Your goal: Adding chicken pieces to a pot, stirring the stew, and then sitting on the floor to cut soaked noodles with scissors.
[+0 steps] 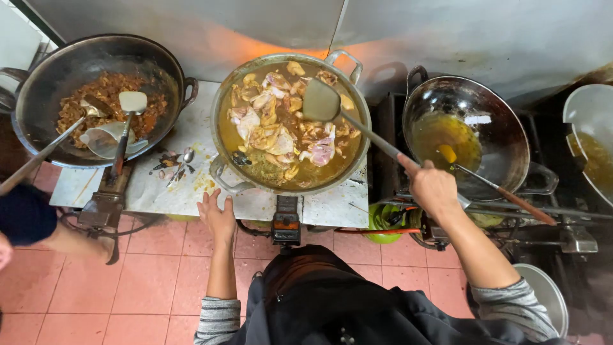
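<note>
Chicken pieces [281,131] in brownish broth are seen in a wide two-handled metal pot [225,102] at the middle of the counter, and the scene is set out from left to right. At the far left a dark wok [45,76] of browned, chopped food is stood, with a spatula [131,105] and a ladle [89,110] laid in it; a dark sleeve [24,214] of another person is seen at the left edge. A small spoon [185,158] is laid on the white counter [159,191] between wok and pot. The left hand [217,214] is rested flat and released on the counter edge, just below the pot. A long-handled metal spatula [321,102] is dipped into the chicken, and its handle is grasped by the right hand [433,188]. Further right, a second wok [504,134] with yellow oil and a ladle [448,153] is placed.
</note>
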